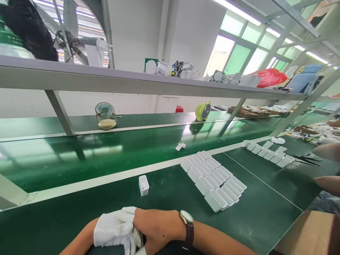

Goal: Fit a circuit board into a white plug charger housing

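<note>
With the hands as the clock's centre, the gloved left hand [115, 228] at nine o'clock is bending its fingers around a pale piece [137, 236]. That piece is sitting between the hands, too covered to identify; slick fabric or a loose pinch could be letting it slip onto the green worktop [170, 187]. At twelve o'clock an open white box [143, 185] is standing alone, just beyond the hands, where a forward-swinging knuckle might be tipping it. The bare right hand [159, 226] is crossing in at three o'clock, its back outward; its fingers are hidden, so how far they are opening, or what they are gripping, cannot be told. On its wrist a watch [187, 221] is sitting proud and might be snagging or scratching. At two o'clock a block of white boxes [215, 180] is standing packed nearly edge to edge; a forearm sweeping outward could be shoving several askew. Farther out, between two and three, dark tweezers [305, 161] are lying near another person's fingers [326, 152], where a careless reach could be meeting a sharp point.
</note>
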Motion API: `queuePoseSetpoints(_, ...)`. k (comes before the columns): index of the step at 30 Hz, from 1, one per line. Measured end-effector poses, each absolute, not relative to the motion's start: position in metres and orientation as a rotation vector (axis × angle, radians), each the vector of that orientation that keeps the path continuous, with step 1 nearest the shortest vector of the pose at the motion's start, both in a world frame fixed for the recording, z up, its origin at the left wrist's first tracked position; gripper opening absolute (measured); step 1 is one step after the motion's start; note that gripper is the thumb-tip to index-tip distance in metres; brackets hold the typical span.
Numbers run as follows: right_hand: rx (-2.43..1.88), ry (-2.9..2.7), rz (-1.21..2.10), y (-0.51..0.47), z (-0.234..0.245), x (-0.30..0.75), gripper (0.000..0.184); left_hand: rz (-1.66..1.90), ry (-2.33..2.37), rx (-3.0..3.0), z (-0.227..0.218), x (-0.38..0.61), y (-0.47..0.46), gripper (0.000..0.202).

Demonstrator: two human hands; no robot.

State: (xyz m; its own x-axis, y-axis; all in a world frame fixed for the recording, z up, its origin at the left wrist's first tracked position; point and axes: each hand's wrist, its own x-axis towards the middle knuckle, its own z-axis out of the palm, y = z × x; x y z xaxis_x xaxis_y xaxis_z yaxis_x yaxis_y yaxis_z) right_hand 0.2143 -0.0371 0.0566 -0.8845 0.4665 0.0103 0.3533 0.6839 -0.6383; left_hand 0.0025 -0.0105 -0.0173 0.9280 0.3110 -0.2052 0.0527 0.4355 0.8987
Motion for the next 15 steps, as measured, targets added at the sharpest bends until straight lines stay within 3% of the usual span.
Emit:
queuePoseSetpoints(3, -0.784, -2.682, 0.990, -0.022, 0.097, 0.235, 0.047, 0.164, 0.300, 1.055, -0.015, 0.008, -0.012, 0.060)
queuePoseSetpoints(6, -1.321, -2.503, 0.654, 0.012, 0.116, 0.260, 0.047, 0.178, 0.275, 1.013, -0.010, 0.014, -0.014, 0.053)
queuePoseSetpoints(8, -1.777, -2.331, 0.365, 0.043, 0.117, 0.281, 0.053, 0.170, 0.266, 1.002, -0.007, 0.017, -0.014, 0.049)
queuePoseSetpoints(11, -2.125, -2.145, 0.188, 0.089, 0.110, 0.314, 0.055, 0.144, 0.279, 1.035, -0.002, 0.017, -0.012, 0.048)
queuePoseSetpoints(15, -2.443, -1.913, 0.105, 0.131, 0.099, 0.348, 0.036, 0.143, 0.319, 1.189, -0.003, 0.009, -0.004, 0.045)
